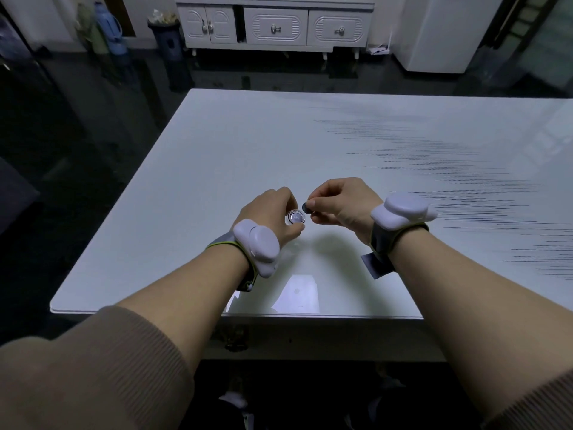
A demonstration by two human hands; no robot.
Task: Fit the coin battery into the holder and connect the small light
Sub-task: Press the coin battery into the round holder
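My left hand (273,212) grips a small round clear holder (295,217) between thumb and fingers, just above the white table (217,156). A pale disc shows inside the holder. My right hand (341,203) pinches a dark coin battery (306,207) between thumb and forefinger. The battery sits at the holder's upper right edge, touching or nearly touching it. Both wrists carry white sensor bands. I cannot make out any small light or wires.
The table's near edge (235,315) runs just below my forearms and its left edge (124,197) drops to a dark floor. A white cabinet (276,26) and a dark bin (164,35) stand far behind. A white appliance (440,35) is at the back right.
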